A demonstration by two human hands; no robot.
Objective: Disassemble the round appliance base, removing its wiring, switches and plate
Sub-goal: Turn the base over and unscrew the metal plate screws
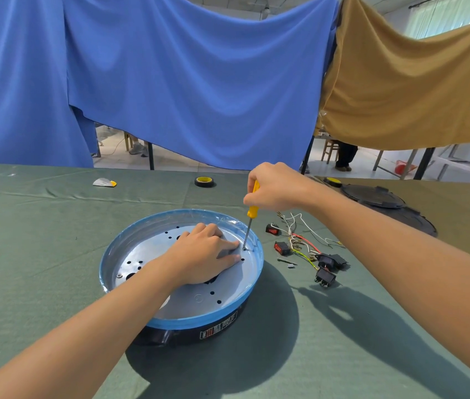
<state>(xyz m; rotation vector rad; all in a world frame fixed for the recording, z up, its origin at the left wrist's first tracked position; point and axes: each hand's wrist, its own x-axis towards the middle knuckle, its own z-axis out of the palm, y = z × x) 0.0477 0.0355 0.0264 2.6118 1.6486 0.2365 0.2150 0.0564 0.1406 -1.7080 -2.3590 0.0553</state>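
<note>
Lying around: loose wiring [300,240] sits on the desk [41,254] just right of the base, with two red switches [282,248] and black sockets [331,262] on its ends; tape roll [204,182] toward the far edge; black lid [372,195] far right; blue cloth [170,82] and tan cloth [415,90] hang behind.
In the way: left forearm and hand cover the plate's middle; the base's raised wall stands just beside the screwdriver tip.
Round appliance base [199,319]: mid-desk, open side up, blue rim, black body below, printed label facing the near side.
Plate [193,298]: silver, perforated, flat inside the base.
Screwdriver [252,210]: yellow handle; long axis near upright, handle leaning away and slightly right, tip down at the plate's right edge.
Right hand [274,187]: fingers curled round the handle from above.
Left hand [202,254]: fingers straight, pressed flat on the plate, tips just beside the screwdriver tip.
</note>
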